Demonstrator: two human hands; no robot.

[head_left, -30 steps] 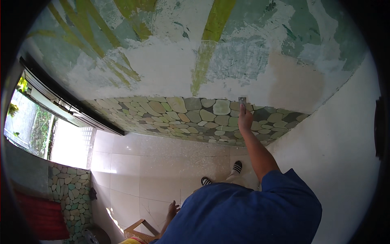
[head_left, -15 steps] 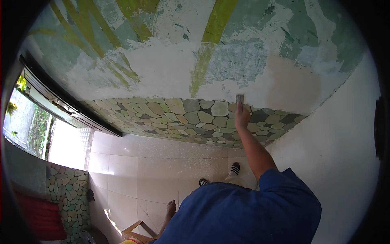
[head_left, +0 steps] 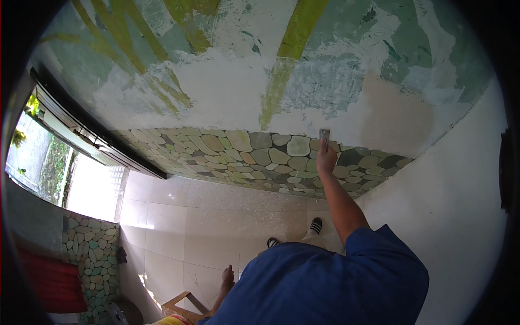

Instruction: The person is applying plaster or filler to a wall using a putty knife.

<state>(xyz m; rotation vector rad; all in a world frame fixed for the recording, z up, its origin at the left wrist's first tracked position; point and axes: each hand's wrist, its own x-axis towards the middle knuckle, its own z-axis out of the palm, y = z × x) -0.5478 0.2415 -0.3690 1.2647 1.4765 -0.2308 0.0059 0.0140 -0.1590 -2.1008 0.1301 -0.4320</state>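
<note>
Out ahead, my right hand [head_left: 326,160] is closed round the handle of a putty knife [head_left: 324,134]. The knife's flat metal blade points up the wall, at the seam between the whitish patched plaster [head_left: 222,89] and the band of flat pebble stones [head_left: 269,157]. Whether the blade touches the surface I cannot tell. My left hand [head_left: 227,276] hangs low beside my body, over the floor. Its fingers look curled, and anything in them is too small or hidden to make out.
Green and olive paint [head_left: 297,32] covers the upper wall. A plain white wall [head_left: 433,206] meets it at right. To the left is a bright doorway [head_left: 92,184]. A wooden frame-like piece [head_left: 187,306] stands near my left arm, above the tiled floor [head_left: 216,227].
The whole view has shifted slightly, so the wall appears a little farther right. My right hand and the putty knife stay at the same seam, the blade now sharper. My left hand is nearly unmoved.
</note>
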